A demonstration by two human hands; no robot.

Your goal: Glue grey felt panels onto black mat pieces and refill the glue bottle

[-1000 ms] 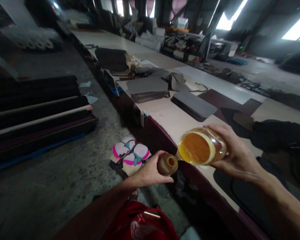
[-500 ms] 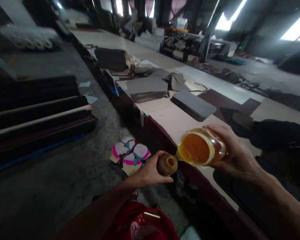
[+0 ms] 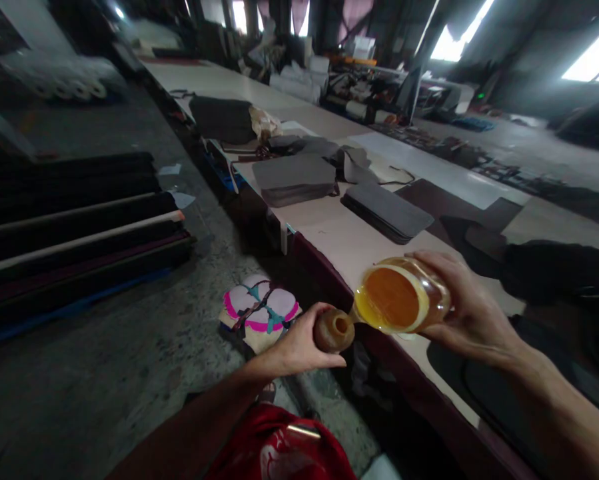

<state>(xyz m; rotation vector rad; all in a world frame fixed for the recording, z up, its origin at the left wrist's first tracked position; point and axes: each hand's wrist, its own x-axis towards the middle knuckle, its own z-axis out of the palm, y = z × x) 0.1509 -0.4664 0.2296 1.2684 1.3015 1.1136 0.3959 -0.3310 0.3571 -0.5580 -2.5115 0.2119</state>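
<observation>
My left hand (image 3: 299,343) is wrapped round a small brown bottle (image 3: 333,331) whose round open mouth faces up toward me. In my right hand (image 3: 462,307) is a clear wide-mouthed jar (image 3: 429,290), tipped on its side toward the bottle. Amber liquid (image 3: 386,300) lies inside the jar and reaches its lower lip. A thin amber strand (image 3: 353,315) shows between the jar's lip and the bottle's rim; whether it enters the mouth I cannot tell. Both vessels are held in the air by the table's near edge.
A long pale table (image 3: 324,230) carries grey stacked pieces (image 3: 296,177) and a second grey stack (image 3: 386,210). Dark fabric (image 3: 554,267) lies at the right. A padded stool seat (image 3: 262,303) with pink trim stands below left. Dark fabric rolls (image 3: 79,233) lie on the floor at left.
The hands, bottle and tipped jar stay in almost the same place. The amber liquid's surface inside the jar has shifted slightly.
</observation>
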